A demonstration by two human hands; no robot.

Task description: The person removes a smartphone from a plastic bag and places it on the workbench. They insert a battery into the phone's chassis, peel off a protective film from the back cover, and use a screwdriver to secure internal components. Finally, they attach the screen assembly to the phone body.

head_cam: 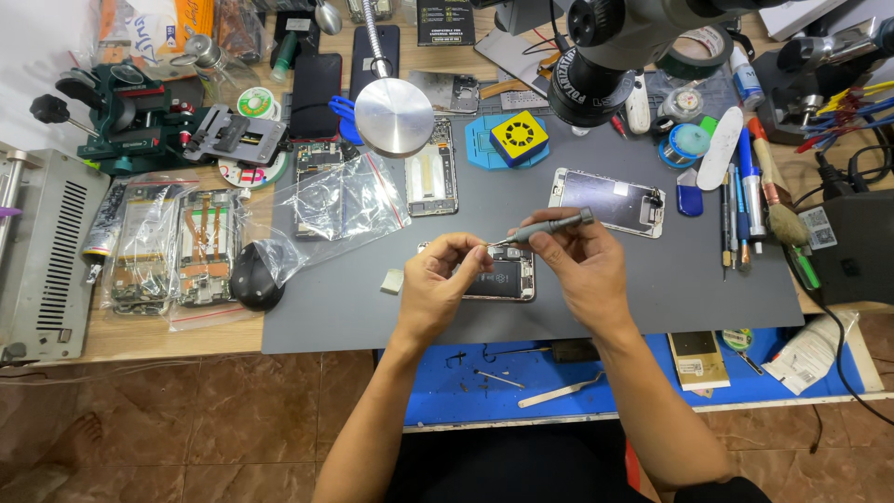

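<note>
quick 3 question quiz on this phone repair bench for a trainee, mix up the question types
1. True or false: the right hand holds a grey screwdriver with its tip toward the left hand's fingertips.
2. What lies under both hands on the grey mat? A) a closed laptop B) an opened phone with its insides showing C) a camera lens
3. Fill in: the detached phone screen lies on the mat to the ____ of the right hand, further from the person.

Key
1. True
2. B
3. Right
</note>
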